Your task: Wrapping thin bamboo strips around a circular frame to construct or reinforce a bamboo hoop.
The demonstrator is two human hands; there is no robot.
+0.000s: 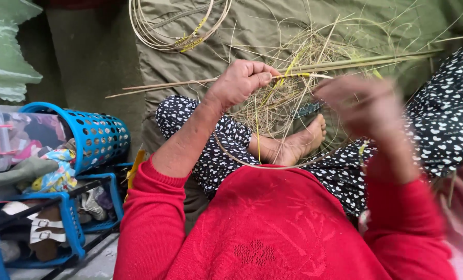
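A person in a red knitted sweater (pixel 273 233) and black trousers printed with small white hearts (pixel 449 119) sits cross-legged on an olive-green cloth mat (pixel 273 26), one bare foot (pixel 293 145) tucked in front of the lap. A thin pale cane bent into a hoop (pixel 242 158) curves across the lap just in front of that foot and rises to the left hand (pixel 240 82), which is clenched around its upper end, where yellow strip binding (pixel 293 75) wraps the cane. The right hand (pixel 363 106) is raised beside it at the same height and is blurred; whether it grips anything cannot be told. Between and behind the two hands lies a loose tangle of dry straw-coloured grass stalks (pixel 299 98), with a small dark comb-like tool (pixel 309 109) showing just above the toes. Long straight reed stems (pixel 356 62) stretch across the mat beyond the hands. Farther back, near the top edge, a coil of pale cane rings tied with yellow strips (pixel 174 31) rests on the mat. To the left of the person, a round blue perforated plastic basket (pixel 94 135) lies tipped on its side above blue plastic crates (pixel 71 228) holding sandals and cloth.
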